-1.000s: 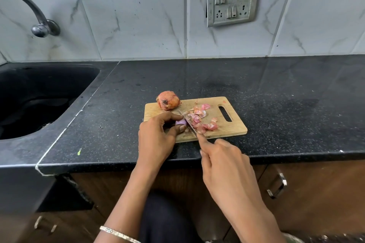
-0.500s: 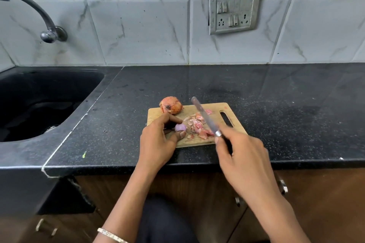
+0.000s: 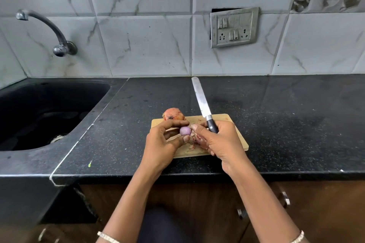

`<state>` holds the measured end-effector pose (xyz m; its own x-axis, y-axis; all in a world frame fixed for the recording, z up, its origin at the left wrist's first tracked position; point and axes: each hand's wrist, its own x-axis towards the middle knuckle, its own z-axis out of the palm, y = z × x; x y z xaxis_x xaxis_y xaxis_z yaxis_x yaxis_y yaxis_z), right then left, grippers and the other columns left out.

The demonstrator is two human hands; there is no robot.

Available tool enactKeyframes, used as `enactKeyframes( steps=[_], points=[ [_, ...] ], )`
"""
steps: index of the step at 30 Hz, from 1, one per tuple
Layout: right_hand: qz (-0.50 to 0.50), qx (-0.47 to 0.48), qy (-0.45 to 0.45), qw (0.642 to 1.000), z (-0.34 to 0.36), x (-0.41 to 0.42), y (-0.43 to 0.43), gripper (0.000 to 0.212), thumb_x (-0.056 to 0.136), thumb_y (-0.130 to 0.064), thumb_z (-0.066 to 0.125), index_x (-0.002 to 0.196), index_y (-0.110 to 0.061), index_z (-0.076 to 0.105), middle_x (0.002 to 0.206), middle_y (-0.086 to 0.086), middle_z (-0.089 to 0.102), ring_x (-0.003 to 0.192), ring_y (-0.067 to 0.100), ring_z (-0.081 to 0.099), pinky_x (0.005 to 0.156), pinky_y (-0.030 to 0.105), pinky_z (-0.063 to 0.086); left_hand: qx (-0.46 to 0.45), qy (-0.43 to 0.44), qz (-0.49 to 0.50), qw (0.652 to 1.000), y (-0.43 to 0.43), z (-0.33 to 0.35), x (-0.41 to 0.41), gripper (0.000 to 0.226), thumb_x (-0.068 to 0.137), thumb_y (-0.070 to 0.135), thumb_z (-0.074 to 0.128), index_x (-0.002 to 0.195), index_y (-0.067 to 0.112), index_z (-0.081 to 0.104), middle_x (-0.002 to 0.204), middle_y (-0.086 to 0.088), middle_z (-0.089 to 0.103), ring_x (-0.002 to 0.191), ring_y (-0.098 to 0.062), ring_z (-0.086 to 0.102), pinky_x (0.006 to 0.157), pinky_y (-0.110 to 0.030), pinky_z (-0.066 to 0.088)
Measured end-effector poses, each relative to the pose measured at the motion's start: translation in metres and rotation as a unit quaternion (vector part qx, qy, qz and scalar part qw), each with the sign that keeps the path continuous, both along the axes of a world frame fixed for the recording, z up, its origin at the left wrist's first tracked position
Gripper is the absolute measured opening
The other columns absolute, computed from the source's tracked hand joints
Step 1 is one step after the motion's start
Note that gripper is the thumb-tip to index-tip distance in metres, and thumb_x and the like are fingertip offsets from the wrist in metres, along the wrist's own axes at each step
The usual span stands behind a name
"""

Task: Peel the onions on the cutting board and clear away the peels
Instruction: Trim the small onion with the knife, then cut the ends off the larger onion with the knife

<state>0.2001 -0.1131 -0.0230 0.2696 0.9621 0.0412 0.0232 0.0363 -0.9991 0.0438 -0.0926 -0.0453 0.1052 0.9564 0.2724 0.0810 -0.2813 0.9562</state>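
Head view: left hand [image 3: 162, 144] pinches the small peeled onion [image 3: 185, 131] over the cutting board [image 3: 223, 118], toward its 9 o'clock side. Right hand [image 3: 221, 142] grips the knife [image 3: 201, 100] by the handle, blade pointing to 12 o'clock, with its fingertips at the onion. Unpeeled onion [image 3: 173, 114] sits at the board's 11 o'clock. I'd strip the last skin by thumb, keep the blade pointed away, and drop scraps on the peels [image 3: 194, 141].

One head-worn wide-angle view: looks forward and down, close over the counter [image 3: 286, 124]; cutting board [image 3: 222, 118] at frame centre, tiled wall [image 3: 148, 45] across the top.
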Motion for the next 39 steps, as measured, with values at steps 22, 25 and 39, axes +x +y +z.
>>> enactKeyframes(
  steps=[22,25,39],
  points=[
    [-0.046,0.048,-0.25,0.966,0.001,0.004,0.012,0.018,0.095,-0.008,0.059,0.103,-0.02,0.069,0.09,-0.002,0.072,0.074,0.017,0.073,0.072,0.042,0.062,0.08,0.168,0.197,0.963,0.012,-0.001,-0.021,0.018,0.09,0.027,0.076,0.108,0.03,0.075,0.105,0.008,0.068,0.089,0.002,0.065,0.09,-0.035,0.056],
    [0.05,0.035,-0.098,0.993,0.002,-0.011,0.007,0.012,0.099,-0.004,0.055,0.1,-0.011,0.065,0.085,0.014,0.075,0.066,0.023,0.075,0.055,0.032,0.059,0.078,0.206,0.219,0.95,0.013,-0.004,-0.027,0.021,0.084,0.033,0.08,0.104,0.032,0.075,0.098,0.014,0.072,0.091,-0.005,0.067,0.086,-0.032,0.054],
    [0.03,0.015,-0.141,0.989,-0.02,0.007,0.051,0.004,0.091,-0.025,0.064,0.09,-0.026,0.068,0.09,-0.004,0.076,0.091,0.014,0.073,0.091,0.05,0.057,0.053,0.238,0.176,0.954,0.014,-0.018,-0.039,0.026,0.081,0.029,0.083,0.101,0.025,0.066,0.095,0.018,0.07,0.095,0.0,0.065,0.077,-0.011,0.043]
  ],
)
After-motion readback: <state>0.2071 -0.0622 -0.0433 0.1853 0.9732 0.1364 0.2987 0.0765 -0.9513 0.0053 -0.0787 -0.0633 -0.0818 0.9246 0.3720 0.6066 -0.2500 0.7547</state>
